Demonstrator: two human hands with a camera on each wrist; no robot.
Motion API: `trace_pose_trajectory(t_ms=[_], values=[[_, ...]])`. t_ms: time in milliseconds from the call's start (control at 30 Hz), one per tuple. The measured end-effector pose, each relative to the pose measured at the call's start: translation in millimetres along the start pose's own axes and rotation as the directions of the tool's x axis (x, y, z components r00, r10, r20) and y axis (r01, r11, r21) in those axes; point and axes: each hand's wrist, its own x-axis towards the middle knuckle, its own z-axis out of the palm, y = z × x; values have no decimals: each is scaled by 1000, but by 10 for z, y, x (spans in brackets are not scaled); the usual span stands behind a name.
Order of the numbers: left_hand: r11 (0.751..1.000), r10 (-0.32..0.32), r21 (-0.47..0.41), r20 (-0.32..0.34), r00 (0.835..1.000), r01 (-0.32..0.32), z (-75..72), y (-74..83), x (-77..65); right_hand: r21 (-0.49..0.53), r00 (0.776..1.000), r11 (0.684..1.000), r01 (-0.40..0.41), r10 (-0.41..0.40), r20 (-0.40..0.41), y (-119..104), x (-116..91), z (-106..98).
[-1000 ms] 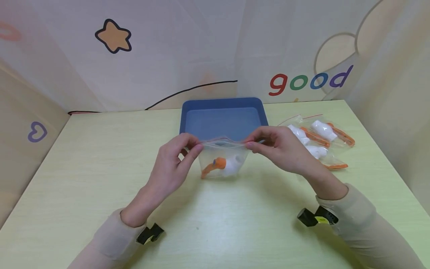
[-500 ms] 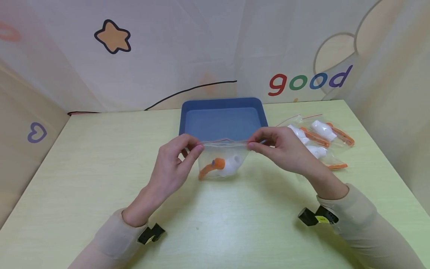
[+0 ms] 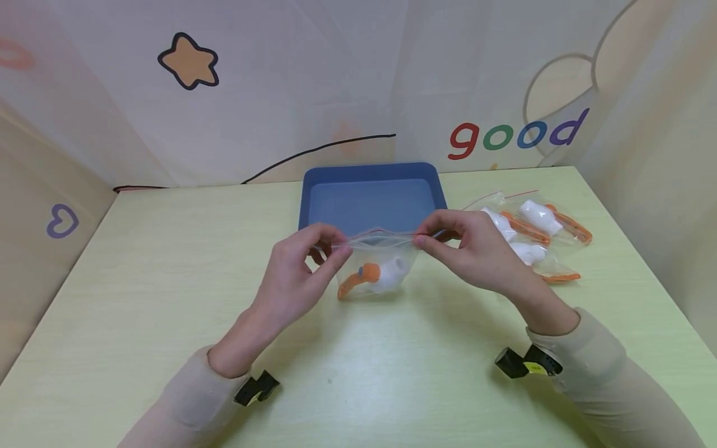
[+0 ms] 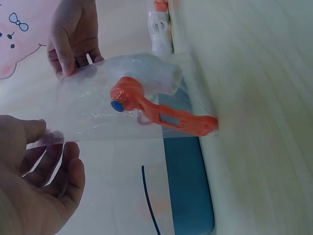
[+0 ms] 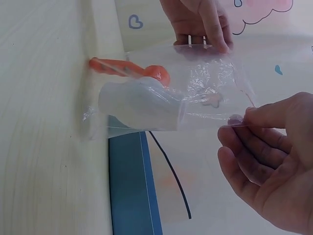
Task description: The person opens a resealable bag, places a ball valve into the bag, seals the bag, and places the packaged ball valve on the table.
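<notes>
A clear zip bag [image 3: 381, 250] hangs upright between both hands, low over the table. Inside lies a white plastic piece [image 3: 392, 277] with an orange lever handle [image 4: 171, 117]; a blue dot marks the handle's round end. My left hand [image 3: 297, 274] pinches the left end of the bag's mouth between thumb and index finger. At the opposite end, my right hand [image 3: 476, 255] pinches the other top corner the same way. The red-lined mouth bows slightly apart in the middle. In the right wrist view the bag's lower edge comes close to the tabletop.
Behind the hands stands a blue tray [image 3: 372, 171] against the patterned curtain. To the right lie several bagged pieces [image 3: 538, 218] of the same white and orange kind, partly hidden by the right hand. The pale table [image 3: 168, 280] spreads out all round.
My left hand has shifted a little to the right. The bag's mouth, pulled nearly straight half a second ago, now bows apart. The right hand stays almost in place.
</notes>
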Motion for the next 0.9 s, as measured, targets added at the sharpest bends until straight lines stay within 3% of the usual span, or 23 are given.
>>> trace_pose_trajectory(t_ms=[500,733,900], values=[[997,72,-36,-81,994,-75,66,52,13,79,999,997,18,-20,30,74,1,43],[995,80,-51,-98,992,-86,76,103,29,117,993,987,112,-116,26,93,33,90],[996,73,-49,-92,993,-78,83,107,22,100,980,976,194,-188,-64,77,32,97]])
